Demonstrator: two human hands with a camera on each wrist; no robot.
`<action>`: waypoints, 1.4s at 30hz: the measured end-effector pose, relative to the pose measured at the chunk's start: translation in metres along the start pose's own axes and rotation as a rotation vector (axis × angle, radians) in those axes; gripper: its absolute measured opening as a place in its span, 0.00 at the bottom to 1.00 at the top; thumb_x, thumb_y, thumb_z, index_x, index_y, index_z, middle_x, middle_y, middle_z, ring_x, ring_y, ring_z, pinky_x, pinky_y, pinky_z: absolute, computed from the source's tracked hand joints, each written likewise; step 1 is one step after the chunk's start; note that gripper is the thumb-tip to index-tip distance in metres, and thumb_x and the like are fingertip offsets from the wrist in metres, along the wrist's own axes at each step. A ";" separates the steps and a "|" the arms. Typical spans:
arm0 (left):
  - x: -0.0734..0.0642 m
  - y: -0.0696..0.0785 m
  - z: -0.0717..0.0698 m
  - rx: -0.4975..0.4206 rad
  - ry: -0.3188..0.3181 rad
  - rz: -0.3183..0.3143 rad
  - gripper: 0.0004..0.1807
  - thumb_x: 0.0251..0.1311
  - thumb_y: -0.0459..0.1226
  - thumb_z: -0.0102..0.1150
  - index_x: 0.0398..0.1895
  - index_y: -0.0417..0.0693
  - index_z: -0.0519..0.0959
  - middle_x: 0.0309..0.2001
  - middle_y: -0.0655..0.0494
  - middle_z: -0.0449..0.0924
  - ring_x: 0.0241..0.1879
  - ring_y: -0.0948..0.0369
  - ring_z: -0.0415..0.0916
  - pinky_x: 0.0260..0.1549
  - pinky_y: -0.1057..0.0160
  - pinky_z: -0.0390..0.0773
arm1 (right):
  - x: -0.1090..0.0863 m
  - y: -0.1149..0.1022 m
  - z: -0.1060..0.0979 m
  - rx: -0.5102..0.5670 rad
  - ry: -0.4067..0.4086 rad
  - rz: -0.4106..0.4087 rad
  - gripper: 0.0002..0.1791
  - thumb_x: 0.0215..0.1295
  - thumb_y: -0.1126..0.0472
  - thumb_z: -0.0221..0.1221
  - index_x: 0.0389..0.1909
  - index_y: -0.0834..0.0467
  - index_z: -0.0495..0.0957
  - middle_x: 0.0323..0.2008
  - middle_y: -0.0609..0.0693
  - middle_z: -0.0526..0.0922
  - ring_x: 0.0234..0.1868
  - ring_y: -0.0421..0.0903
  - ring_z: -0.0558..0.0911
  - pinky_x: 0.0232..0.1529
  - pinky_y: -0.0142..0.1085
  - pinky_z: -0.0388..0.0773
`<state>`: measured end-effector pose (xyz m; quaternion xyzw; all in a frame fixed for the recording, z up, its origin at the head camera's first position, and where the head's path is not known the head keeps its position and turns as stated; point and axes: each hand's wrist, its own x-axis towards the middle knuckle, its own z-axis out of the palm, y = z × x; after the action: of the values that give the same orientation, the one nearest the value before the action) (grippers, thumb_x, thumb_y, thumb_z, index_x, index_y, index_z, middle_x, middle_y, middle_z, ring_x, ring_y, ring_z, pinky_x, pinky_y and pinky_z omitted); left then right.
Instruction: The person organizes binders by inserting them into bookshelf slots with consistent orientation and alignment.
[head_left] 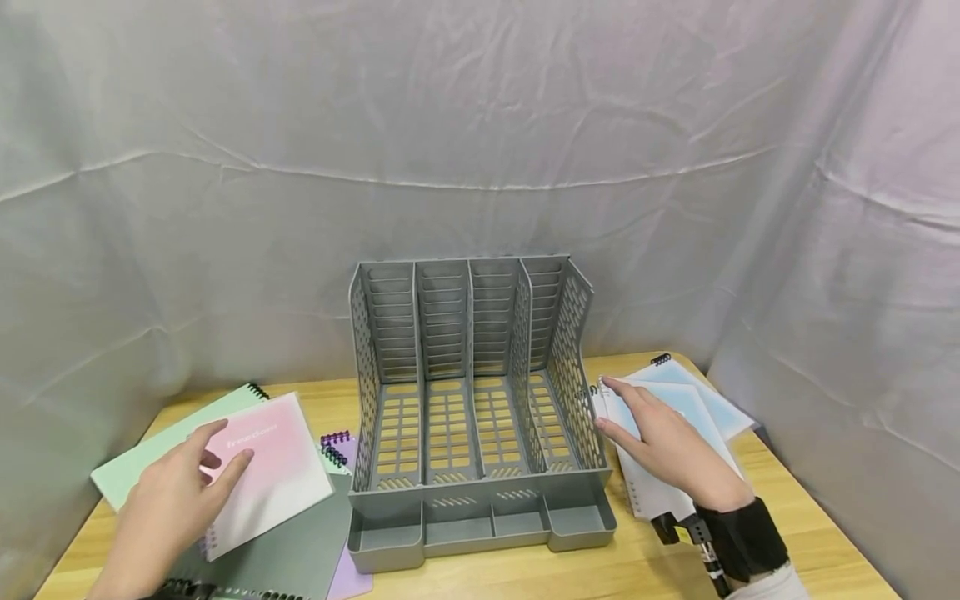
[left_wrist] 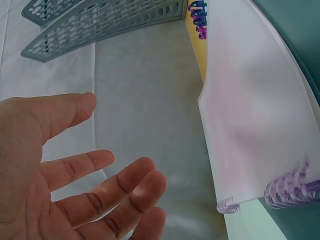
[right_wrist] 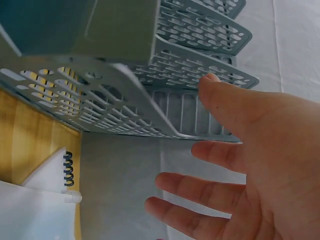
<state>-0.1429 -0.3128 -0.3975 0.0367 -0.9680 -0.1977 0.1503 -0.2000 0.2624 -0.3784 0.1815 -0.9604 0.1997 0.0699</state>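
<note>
My left hand (head_left: 168,500) hovers over a pink-and-white spiral notebook (head_left: 277,467) marked "freedom", fingers loosely bent and holding nothing. In the left wrist view there is a gap between its fingers and the notebook (left_wrist: 250,115). Under that notebook lie a green notebook (head_left: 168,437), a dark grey-green one (head_left: 300,533) and a purple one (head_left: 348,577). My right hand (head_left: 667,437), fingers spread, is above pale blue-and-white spiral notebooks (head_left: 697,408) on the right. Between its thumb and fingers (right_wrist: 200,195) nothing is held in the right wrist view.
A grey desk organizer (head_left: 517,483) stands mid-table, with several upright slots and low front trays (head_left: 457,532). Its perforated right side is close to the right-hand notebooks. The wooden table (head_left: 795,500) ends at grey fabric (head_left: 480,208) behind and at both sides.
</note>
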 end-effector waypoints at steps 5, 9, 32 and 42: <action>-0.001 -0.006 0.001 0.001 0.008 0.005 0.34 0.72 0.49 0.67 0.69 0.32 0.73 0.40 0.35 0.88 0.34 0.48 0.87 0.29 0.47 0.79 | 0.001 -0.004 -0.001 -0.005 0.009 -0.024 0.38 0.83 0.42 0.55 0.82 0.60 0.62 0.77 0.65 0.71 0.75 0.68 0.73 0.70 0.65 0.71; 0.000 -0.009 0.001 0.008 0.015 0.008 0.34 0.72 0.48 0.67 0.68 0.31 0.73 0.39 0.34 0.88 0.33 0.47 0.87 0.30 0.44 0.79 | 0.001 -0.007 -0.003 -0.012 0.021 -0.035 0.37 0.83 0.43 0.56 0.81 0.59 0.63 0.76 0.65 0.72 0.74 0.67 0.74 0.70 0.65 0.72; 0.004 -0.027 0.001 0.031 -0.034 -0.035 0.35 0.73 0.49 0.65 0.67 0.27 0.71 0.37 0.34 0.87 0.33 0.45 0.87 0.31 0.43 0.80 | -0.003 -0.040 -0.008 -0.036 0.042 -0.104 0.33 0.81 0.45 0.59 0.78 0.57 0.69 0.69 0.61 0.80 0.64 0.60 0.84 0.62 0.59 0.80; 0.004 -0.036 0.001 0.028 -0.031 -0.052 0.34 0.74 0.50 0.64 0.67 0.29 0.72 0.36 0.36 0.88 0.32 0.47 0.87 0.30 0.45 0.78 | -0.006 -0.063 0.003 -0.028 0.011 -0.162 0.33 0.80 0.44 0.60 0.79 0.54 0.69 0.68 0.55 0.81 0.65 0.55 0.84 0.64 0.52 0.81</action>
<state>-0.1465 -0.3461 -0.4111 0.0608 -0.9716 -0.1887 0.1294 -0.1711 0.2097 -0.3601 0.2566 -0.9448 0.1808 0.0938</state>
